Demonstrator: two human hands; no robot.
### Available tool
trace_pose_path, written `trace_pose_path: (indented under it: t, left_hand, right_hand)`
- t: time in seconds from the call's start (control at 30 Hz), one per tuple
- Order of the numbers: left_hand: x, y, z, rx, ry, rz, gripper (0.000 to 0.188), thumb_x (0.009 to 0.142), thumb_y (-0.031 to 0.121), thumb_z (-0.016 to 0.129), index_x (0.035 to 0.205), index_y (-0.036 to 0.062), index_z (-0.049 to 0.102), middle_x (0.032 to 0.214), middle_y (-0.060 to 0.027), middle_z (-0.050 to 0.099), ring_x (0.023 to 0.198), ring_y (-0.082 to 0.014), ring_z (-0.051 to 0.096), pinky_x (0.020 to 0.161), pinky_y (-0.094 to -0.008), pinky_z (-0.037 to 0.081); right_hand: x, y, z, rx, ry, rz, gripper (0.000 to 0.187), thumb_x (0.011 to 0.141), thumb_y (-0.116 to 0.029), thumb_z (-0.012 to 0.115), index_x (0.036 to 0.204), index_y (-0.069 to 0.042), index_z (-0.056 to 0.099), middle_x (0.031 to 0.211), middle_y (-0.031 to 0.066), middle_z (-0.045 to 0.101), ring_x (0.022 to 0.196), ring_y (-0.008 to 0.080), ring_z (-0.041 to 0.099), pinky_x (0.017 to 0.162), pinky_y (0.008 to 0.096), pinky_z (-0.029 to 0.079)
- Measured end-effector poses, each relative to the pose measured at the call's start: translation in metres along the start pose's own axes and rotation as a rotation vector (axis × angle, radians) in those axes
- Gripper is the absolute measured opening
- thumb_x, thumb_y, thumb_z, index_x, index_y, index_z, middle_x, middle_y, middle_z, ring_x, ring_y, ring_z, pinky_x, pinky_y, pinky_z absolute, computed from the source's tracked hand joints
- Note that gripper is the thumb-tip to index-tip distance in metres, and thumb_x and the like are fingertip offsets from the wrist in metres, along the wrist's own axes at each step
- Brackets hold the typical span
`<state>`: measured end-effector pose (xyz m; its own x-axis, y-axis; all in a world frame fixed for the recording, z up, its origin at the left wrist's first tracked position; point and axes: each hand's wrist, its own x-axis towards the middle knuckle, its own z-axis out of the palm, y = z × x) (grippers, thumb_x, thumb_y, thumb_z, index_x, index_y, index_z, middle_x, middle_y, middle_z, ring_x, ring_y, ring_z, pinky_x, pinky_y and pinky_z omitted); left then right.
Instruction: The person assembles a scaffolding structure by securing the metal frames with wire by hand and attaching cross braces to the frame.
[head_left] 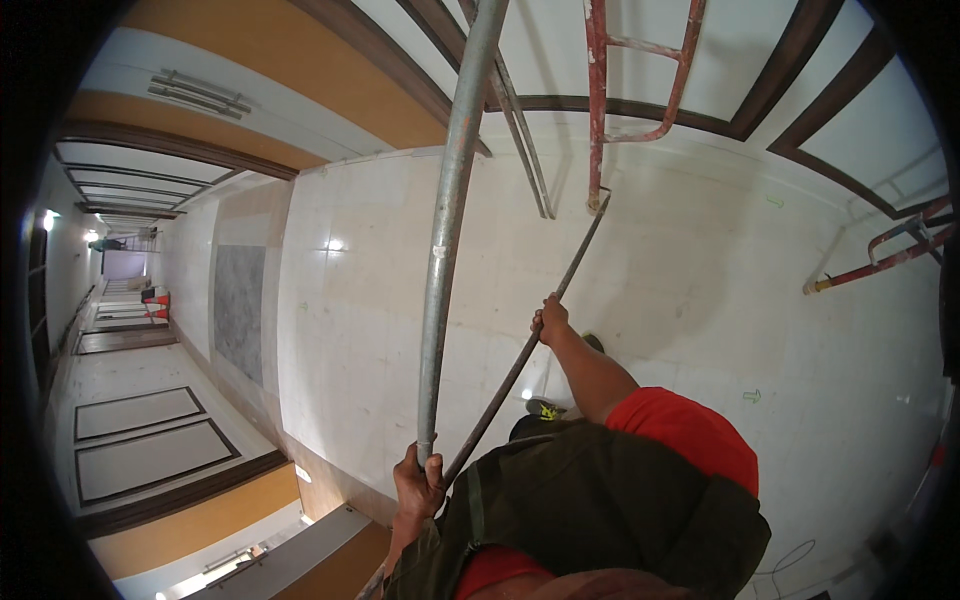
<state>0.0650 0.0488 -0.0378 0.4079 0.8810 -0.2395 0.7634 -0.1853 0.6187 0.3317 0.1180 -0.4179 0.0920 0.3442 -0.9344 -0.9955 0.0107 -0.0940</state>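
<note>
The left hand (420, 482) is wrapped around the lower end of a grey metal pipe (447, 240) rising past the top edge. The right hand (550, 320) is clamped on a dark metal rod (582, 248) ending at a red scaffold frame's (597, 80) foot; contact there, I cannot tell. 2 thin grey bars (543, 208) stand between pipe and frame; another red frame (860, 272) stands far right.

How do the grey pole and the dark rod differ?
The grey pole looks thicker; the dark rod, thinner. The pole is pale and metallic, the rod dark brownish. The left hand grips the pole near its lower visible end; the right hand grips the rod partway along. Both are long and slender.
</note>
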Motion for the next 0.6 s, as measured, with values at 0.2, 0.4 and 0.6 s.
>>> trace_pose_path:
  t: [0.2,0.4,0.6]
  left_hand:
    - [0.0,-0.009,-0.001,0.015,-0.004,0.004,0.061,0.101,0.052,0.048,0.117,-0.0062,0.059,0.055,0.0044,0.039,0.05,-0.0063,0.035,0.047,-0.0283,0.026]
    - [0.002,-0.021,-0.006,0.025,-0.049,-0.049,0.044,0.099,0.038,0.057,0.112,-0.004,0.059,0.062,-0.0113,0.053,0.054,-0.0219,0.054,0.053,-0.0352,0.044]
    - [0.008,-0.022,-0.005,0.042,-0.021,-0.003,0.04,0.1,0.035,0.056,0.11,-0.0038,0.059,0.061,-0.0118,0.052,0.053,-0.0236,0.053,0.052,-0.0362,0.044]
  right_hand:
    - [-0.002,-0.002,0.001,-0.015,-0.039,-0.023,0.036,0.101,-0.052,0.043,0.094,-0.017,0.048,0.061,0.0015,0.041,0.046,0.0158,0.039,0.047,0.0364,0.038]
    - [-0.002,-0.001,0.004,-0.026,-0.035,-0.006,0.034,0.102,-0.049,0.041,0.094,-0.017,0.048,0.061,0.0014,0.041,0.048,0.0161,0.041,0.048,0.0373,0.04]
    - [0.002,-0.002,0.005,-0.058,-0.064,-0.022,0.044,0.104,-0.049,0.038,0.125,-0.012,0.046,0.07,0.0027,0.045,0.051,0.0139,0.041,0.049,0.0353,0.041]
